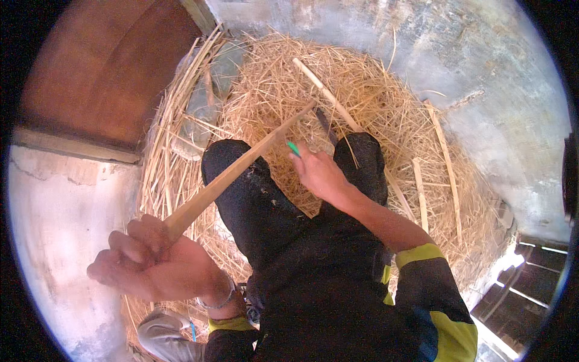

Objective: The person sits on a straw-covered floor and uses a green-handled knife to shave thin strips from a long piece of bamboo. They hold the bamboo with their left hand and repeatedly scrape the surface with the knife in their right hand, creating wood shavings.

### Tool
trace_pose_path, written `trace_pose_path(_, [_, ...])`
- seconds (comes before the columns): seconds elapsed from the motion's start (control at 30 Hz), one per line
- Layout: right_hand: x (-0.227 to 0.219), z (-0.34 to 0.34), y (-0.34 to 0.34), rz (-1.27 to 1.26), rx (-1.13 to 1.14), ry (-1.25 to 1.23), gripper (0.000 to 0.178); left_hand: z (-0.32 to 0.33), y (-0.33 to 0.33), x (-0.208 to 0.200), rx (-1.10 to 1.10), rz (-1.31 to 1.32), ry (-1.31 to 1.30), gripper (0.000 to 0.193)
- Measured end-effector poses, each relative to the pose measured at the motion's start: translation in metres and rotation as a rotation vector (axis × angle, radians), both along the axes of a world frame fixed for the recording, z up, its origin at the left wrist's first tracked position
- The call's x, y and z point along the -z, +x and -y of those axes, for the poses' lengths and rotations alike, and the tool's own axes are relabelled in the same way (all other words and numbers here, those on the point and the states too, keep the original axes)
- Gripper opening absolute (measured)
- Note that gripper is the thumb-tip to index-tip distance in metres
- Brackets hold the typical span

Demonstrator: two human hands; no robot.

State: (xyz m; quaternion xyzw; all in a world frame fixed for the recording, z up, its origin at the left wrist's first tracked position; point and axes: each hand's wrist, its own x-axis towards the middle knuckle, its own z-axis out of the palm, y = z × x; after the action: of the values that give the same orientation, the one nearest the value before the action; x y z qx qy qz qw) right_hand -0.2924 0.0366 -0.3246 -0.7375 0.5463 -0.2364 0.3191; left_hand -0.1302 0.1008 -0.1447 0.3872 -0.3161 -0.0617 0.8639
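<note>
My left hand [155,259], at the lower left, is closed round the near end of a long, pale bamboo strip [241,164]. The strip slants up and away over my left knee, its far tip above the pile of shavings. Close to its far half, my right hand [321,174] is closed on a green-handled knife [293,147], only a bit of green showing at the fingers. A dark, narrow blade shape [326,125] lies just beyond that hand; how it joins the handle is hidden. My knees in black trousers [259,187] stand either side of the right hand.
Straw-like shavings [271,78] cover the floor around me. Another pale stick [325,90] leans by my right knee, and thin strips [446,163] lie farther right. Long strips [166,151] are heaped on the left. A brown panel [108,72] and a grey wall [482,54] close in.
</note>
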Motion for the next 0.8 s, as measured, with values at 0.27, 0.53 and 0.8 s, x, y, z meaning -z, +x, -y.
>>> trace_pose_path(0.27, [0.021, -0.001, -0.006, 0.032, 0.022, 0.041, 0.029, 0.008, 0.0, -0.004, 0.043, -0.014, -0.026, 0.027])
trace_pose_path(0.53, [0.027, 0.01, -0.005, 0.052, 0.035, 0.128, 0.028, 0.011, 0.0, -0.003, -0.052, -0.027, 0.017, 0.03])
trace_pose_path(0.8, [0.017, 0.003, 0.018, 0.014, 0.01, 0.012, 0.027, 0.007, 0.005, -0.003, -0.026, -0.09, -0.006, 0.034])
